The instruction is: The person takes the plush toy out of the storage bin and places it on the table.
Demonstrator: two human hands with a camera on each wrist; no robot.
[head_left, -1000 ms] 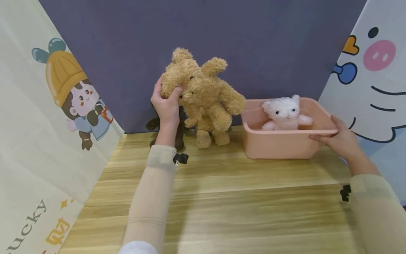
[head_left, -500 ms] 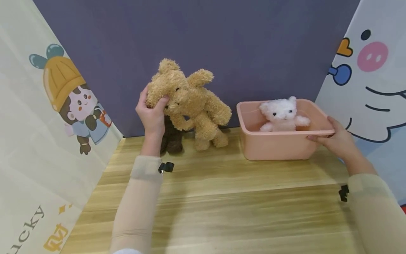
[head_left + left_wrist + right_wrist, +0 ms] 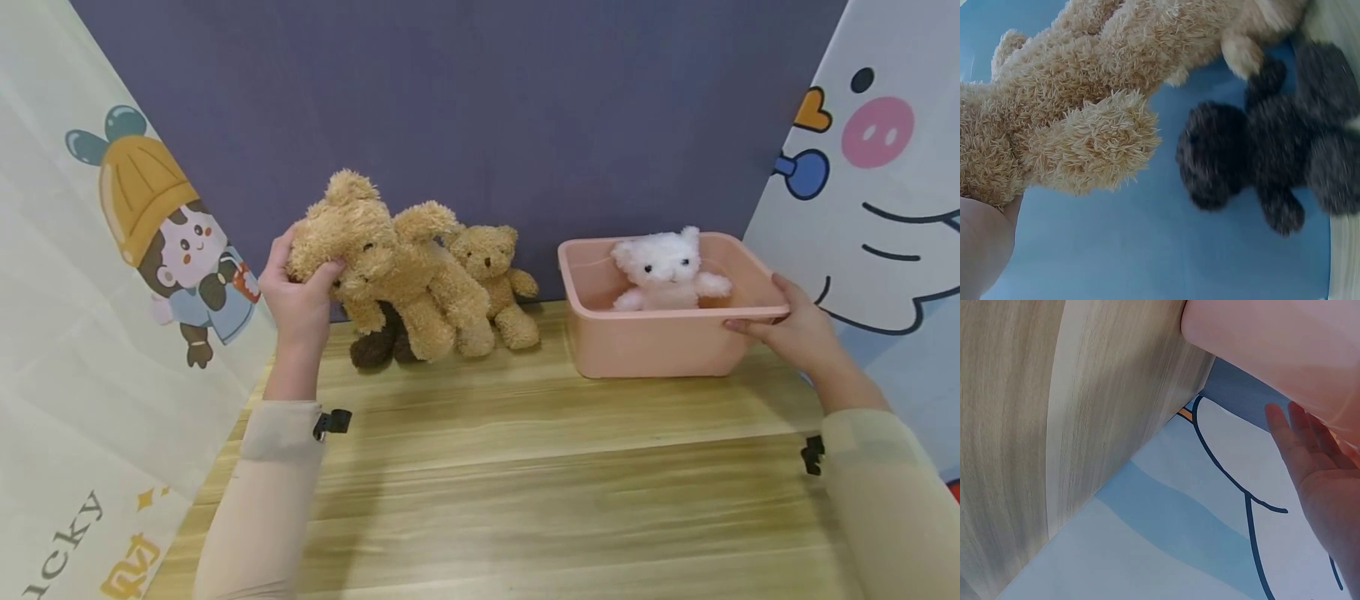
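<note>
My left hand (image 3: 300,287) grips a large tan teddy bear (image 3: 401,275) by the side of its head, thumb across its face; the bear leans sideways. Behind it sits a dark brown plush toy (image 3: 1279,137), mostly hidden in the head view but plain in the left wrist view. A smaller tan teddy bear (image 3: 491,267) sits against the back wall, partly covered by the large one. At the right, my right hand (image 3: 806,337) holds the rim of a pink bin (image 3: 660,346), thumb on the front and fingers along the side. A white plush toy (image 3: 667,262) sits inside the bin.
The wood-grain table (image 3: 525,483) meets a dark blue-grey back wall (image 3: 480,108). A printed panel with a cartoon figure (image 3: 198,242) stands at the left, and another with a pig snout (image 3: 877,132) at the right.
My left hand has carried the large bear left and lower, in front of the dark brown toy, uncovering the smaller tan bear. My right hand stays on the bin.
</note>
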